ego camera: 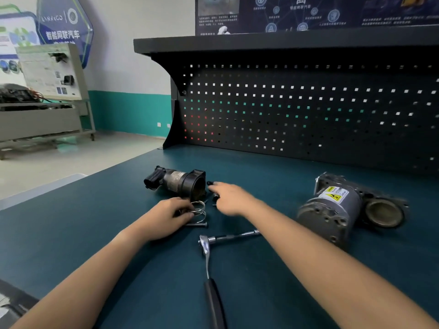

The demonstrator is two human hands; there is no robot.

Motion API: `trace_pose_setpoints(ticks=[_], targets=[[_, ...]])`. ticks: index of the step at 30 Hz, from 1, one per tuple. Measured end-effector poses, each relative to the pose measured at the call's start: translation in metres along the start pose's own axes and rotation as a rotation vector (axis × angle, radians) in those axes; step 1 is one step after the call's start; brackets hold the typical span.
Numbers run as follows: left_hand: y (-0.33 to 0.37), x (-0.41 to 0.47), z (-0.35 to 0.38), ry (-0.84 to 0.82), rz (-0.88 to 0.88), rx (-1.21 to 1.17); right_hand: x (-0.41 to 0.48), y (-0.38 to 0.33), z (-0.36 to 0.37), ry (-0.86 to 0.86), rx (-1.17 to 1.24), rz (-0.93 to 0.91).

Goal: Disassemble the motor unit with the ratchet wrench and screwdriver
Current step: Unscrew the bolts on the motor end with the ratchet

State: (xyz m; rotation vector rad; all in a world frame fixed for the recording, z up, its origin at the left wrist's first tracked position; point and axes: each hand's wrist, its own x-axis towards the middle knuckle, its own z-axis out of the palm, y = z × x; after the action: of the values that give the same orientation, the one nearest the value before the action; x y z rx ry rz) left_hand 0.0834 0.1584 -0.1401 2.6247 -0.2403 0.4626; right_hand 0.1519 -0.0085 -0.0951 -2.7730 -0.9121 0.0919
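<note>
While the left hand (166,218) rests on the dark teal worktop (83,233) with its fingers (185,213) curled round a silver coiled wire spring (200,210), the right hand (231,198) stretches forward just beside it, blurred, over a few small black parts (215,197) lying on the surface. Whether the right fingers grip any of them cannot be told.

Just behind the left hand lies a dark cylindrical motor section with a black plastic connector (177,182). It is on its side, with its wide round end turned toward the right hand and the connector pointing left. A large grey metal motor housing with a yellow warning label (337,210) lies on its side well apart to the right, beyond the right forearm.

A long silver bolt (197,224) lies flat just in front of the spring, near the left hand. Between the two forearms lies a chrome ratchet wrench with a black handle (207,255), untouched. Its head is toward the hands, and a silver extension bar (237,236) runs from the head to the right, as far as the right forearm.

At the back of the worktop stands a black perforated pegboard (308,115) under a dark shelf (285,41)
</note>
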Motion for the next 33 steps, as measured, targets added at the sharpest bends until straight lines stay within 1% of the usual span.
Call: trace_pose_setpoints(ticks=[3,9,11,13,15,16,17,19,20,21,26,29,30,31,33], targets=[[0.001,0.001,-0.001,-0.022,0.008,-0.027,0.023,0.013,0.015,-0.104,-0.062,0.014],[0.006,0.002,0.000,-0.082,0.040,-0.082,0.040,0.024,0.015,-0.117,-0.042,0.043],[0.009,0.000,-0.002,-0.071,0.038,-0.109,0.036,0.023,0.017,-0.051,-0.042,-0.002],[0.010,-0.001,-0.011,-0.028,0.021,-0.118,0.031,0.020,0.021,0.003,-0.088,-0.098],[0.007,-0.006,-0.025,0.005,-0.018,-0.122,0.026,0.021,0.026,-0.026,-0.153,-0.141],[0.005,-0.010,-0.033,-0.027,-0.049,-0.124,0.024,0.022,0.026,-0.050,-0.165,-0.125],[0.003,-0.015,-0.038,-0.101,-0.079,-0.117,0.022,0.024,0.026,-0.066,-0.160,-0.100],[0.004,-0.024,-0.042,-0.305,-0.128,-0.036,0.018,0.027,0.024,-0.068,-0.113,-0.067],[0.005,-0.026,-0.040,-0.364,-0.143,0.009,0.015,0.027,0.023,-0.054,-0.077,-0.061],[0.005,-0.026,-0.038,-0.375,-0.147,0.035,0.012,0.027,0.022,-0.026,-0.035,-0.058],[0.005,-0.019,-0.026,-0.220,-0.106,0.047,-0.006,0.022,0.015,0.203,0.221,-0.004],[0.006,-0.018,-0.020,-0.171,-0.076,0.006,-0.023,0.019,0.014,0.265,0.319,-0.018],[0.006,-0.018,-0.022,-0.099,-0.080,-0.007,-0.029,0.018,0.015,0.273,0.333,-0.022],[0.003,-0.018,-0.027,0.029,-0.106,-0.020,-0.035,0.017,0.015,0.280,0.341,-0.024],[-0.008,-0.021,-0.040,0.311,-0.215,-0.060,-0.048,0.015,0.013,0.293,0.352,-0.026]])
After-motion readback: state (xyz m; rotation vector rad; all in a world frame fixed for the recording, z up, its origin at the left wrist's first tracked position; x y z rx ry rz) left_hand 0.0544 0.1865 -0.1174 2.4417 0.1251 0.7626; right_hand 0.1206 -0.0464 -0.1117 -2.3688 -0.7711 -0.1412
